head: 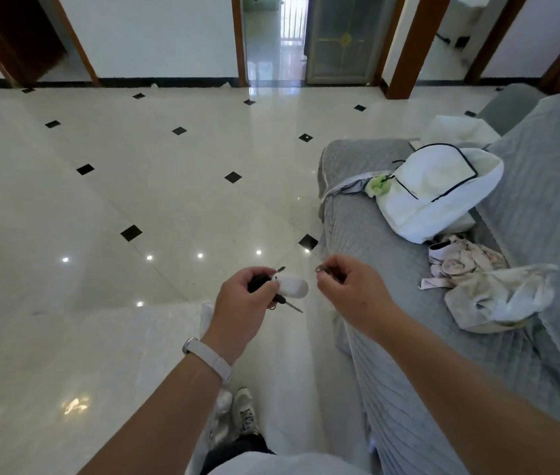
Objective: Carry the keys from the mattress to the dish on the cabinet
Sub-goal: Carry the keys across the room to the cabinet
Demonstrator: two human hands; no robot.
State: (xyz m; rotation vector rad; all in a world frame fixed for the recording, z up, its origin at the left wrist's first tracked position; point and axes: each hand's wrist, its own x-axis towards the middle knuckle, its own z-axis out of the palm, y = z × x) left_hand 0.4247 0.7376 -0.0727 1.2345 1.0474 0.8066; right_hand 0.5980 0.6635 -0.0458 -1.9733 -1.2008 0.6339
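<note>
My left hand [241,303] is closed around a bunch of keys [283,289] with black heads and a white oblong fob; one key blade sticks out below to the right. My right hand [350,286] pinches a small metal ring or key part [321,268] just right of the bunch, a short gap between the two. Both hands hover over the floor beside the grey-covered mattress [391,337] on the right. No cabinet or dish is in view.
A white backpack [439,197] with a green charm lies on the grey cover, with crumpled pale clothes [484,289] in front of it. Glossy white tile floor [117,200] with black diamonds spreads left. Doorways with brown frames [405,46] line the far wall.
</note>
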